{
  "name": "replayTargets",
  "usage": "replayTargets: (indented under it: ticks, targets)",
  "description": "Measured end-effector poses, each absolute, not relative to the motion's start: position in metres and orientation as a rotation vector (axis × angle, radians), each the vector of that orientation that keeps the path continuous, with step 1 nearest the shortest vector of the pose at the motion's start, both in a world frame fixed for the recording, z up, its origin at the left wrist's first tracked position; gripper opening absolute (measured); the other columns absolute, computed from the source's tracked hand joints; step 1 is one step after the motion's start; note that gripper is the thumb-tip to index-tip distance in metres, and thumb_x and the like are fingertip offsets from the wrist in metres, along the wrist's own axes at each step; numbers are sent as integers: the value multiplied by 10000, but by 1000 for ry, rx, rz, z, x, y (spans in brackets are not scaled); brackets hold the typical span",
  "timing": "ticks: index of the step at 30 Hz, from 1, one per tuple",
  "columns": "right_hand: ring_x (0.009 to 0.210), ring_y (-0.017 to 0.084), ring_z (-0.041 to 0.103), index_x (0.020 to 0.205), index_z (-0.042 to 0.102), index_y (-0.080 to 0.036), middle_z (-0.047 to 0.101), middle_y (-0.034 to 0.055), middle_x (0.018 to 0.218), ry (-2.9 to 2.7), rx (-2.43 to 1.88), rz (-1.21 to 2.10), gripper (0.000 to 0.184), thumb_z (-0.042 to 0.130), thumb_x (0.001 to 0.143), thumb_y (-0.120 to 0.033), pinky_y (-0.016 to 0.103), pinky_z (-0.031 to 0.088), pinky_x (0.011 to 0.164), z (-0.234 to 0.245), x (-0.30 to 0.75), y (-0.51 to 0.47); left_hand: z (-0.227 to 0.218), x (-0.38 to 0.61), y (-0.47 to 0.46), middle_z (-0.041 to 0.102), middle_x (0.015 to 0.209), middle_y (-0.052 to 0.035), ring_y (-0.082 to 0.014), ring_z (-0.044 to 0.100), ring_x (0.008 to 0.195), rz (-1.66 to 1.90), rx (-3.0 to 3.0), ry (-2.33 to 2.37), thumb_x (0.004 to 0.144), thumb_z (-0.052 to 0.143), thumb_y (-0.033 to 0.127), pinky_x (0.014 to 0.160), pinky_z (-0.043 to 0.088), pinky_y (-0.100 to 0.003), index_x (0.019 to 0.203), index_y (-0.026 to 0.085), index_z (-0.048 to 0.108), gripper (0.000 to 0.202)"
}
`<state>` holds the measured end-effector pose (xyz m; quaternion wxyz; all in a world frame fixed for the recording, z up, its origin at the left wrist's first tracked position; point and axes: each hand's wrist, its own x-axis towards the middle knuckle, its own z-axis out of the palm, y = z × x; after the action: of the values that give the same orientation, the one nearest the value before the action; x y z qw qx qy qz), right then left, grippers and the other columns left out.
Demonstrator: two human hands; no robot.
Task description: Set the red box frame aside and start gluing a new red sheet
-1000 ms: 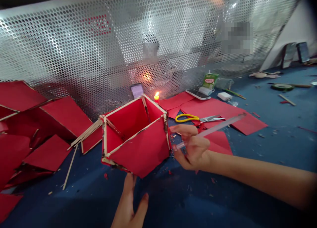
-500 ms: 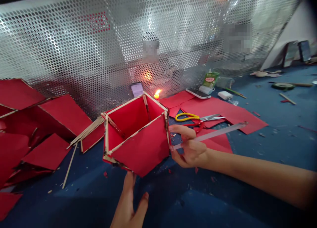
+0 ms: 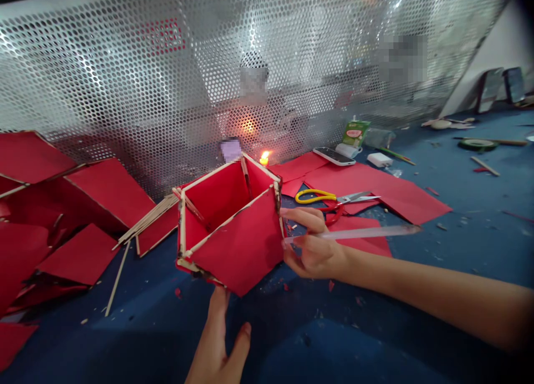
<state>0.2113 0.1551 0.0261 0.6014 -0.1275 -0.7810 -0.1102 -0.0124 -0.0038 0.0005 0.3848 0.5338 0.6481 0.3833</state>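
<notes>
A red paper box point(image 3: 233, 228) framed with thin wooden sticks stands tilted at the middle, its open top facing me. My left hand point(image 3: 219, 339) reaches up from below, fingertips touching the box's lower corner. My right hand point(image 3: 312, 245) sits against the box's right edge and grips a long clear glue stick point(image 3: 362, 232), which points right and lies nearly level. A small lit candle point(image 3: 264, 159) burns just behind the box.
Yellow-handled scissors point(image 3: 329, 197) lie on red paper sheets point(image 3: 392, 195) to the right. More red panels point(image 3: 62, 206) and loose wooden sticks point(image 3: 144, 222) are piled at left. A phone point(image 3: 334, 157) and a perforated metal screen point(image 3: 167, 83) stand behind. The floor is blue point(image 3: 459, 239).
The glue stick in my right hand has swung down from a raised slant to almost level. The box has shifted slightly. My left hand stays under it.
</notes>
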Motion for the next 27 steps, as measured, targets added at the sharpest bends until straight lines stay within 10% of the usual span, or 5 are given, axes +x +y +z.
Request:
replayTargets:
  ticks: [27]
  targets:
    - [1201, 287, 543, 1188, 384, -350, 481, 60, 1382, -1692, -220, 54, 662, 580, 643, -31, 520, 583, 848, 27, 204, 154, 0, -11, -4, 232, 1590, -143, -344, 183, 1460, 959, 1495, 1632, 960, 469, 462, 1193, 127, -535, 1506, 164, 289, 648]
